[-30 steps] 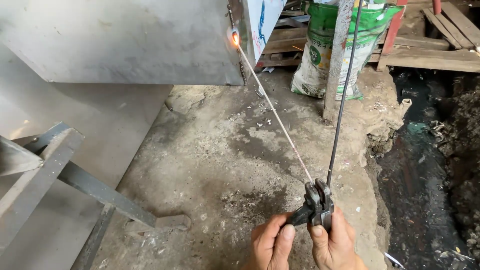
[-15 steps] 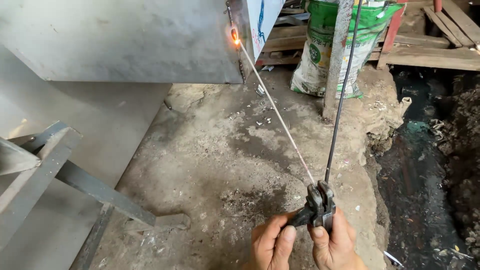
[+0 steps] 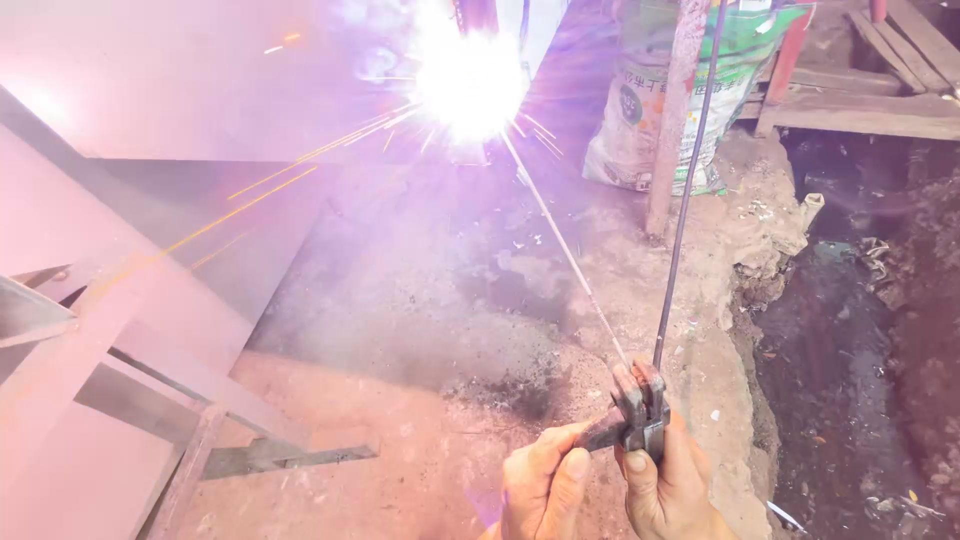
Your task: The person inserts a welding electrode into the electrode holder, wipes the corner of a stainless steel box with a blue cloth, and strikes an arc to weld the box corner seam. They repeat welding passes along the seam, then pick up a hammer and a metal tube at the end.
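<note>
Head view: your right hand [image 3: 668, 478] closes its grip around the electrode holder [image 3: 638, 410], and your left hand [image 3: 545, 482] pinches the holder's lever from the side. The welding rod [image 3: 565, 250] runs up and to the left from the holder, its long axis aimed at the bright arc [image 3: 470, 80] on the metal sheet [image 3: 180, 80]. A dark cable [image 3: 685, 200] rises beside it. The right hand sits nearer the rod.

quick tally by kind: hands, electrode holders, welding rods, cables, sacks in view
hands: 2, the left hand and right hand
electrode holder: 1
welding rod: 1
dark cable: 1
green and white sack: 1
total: 6
</note>
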